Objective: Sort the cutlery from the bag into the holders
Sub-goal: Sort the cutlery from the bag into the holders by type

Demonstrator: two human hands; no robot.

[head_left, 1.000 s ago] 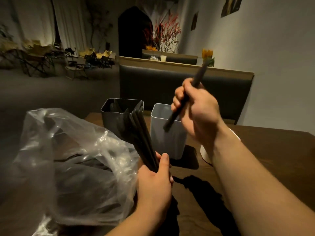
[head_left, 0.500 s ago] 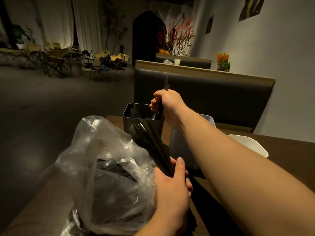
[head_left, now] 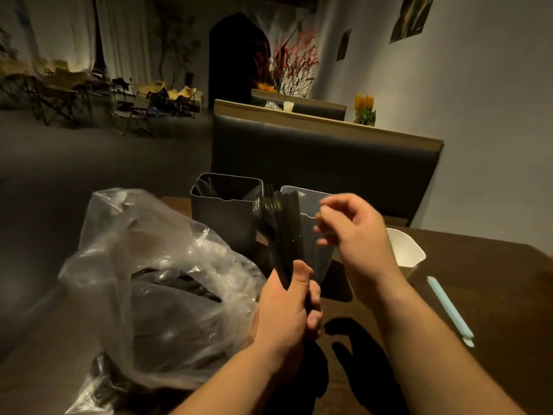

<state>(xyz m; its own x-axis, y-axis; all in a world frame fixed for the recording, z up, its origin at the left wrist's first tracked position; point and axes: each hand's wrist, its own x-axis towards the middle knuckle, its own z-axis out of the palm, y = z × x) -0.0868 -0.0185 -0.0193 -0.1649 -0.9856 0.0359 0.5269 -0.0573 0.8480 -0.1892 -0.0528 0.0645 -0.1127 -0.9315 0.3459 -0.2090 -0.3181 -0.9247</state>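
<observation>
In the head view, a bundle of black cutlery (head_left: 282, 235) is seen standing upright above the middle of the table (head_left: 496, 289), fork tines and flat handles fanned at its top, in front of the two holders. It is gripped at its lower end by the left hand (head_left: 284, 316), thumb laid up along the handles and fingers wrapped round them. More black pieces (head_left: 176, 283) are visible through the crumpled clear plastic bag (head_left: 143, 265), which lies toward the left edge of the table. The dark holder (head_left: 223, 217) and the light grey holder (head_left: 312, 202) stand side by side near the far edge; some black pieces can be made out in the dark one. Half a second earlier the right hand (head_left: 359, 244) was stretched out over the dark holder with a piece pinched in it; it has since been drawn back and is now held just right of the bundle, in front of the grey holder. Its fingers (head_left: 332, 203) are loosely curled and blurred, and nothing is seen between them. A white cup (head_left: 410, 253) and a pale blue stick (head_left: 449, 307) lie toward the right edge.
</observation>
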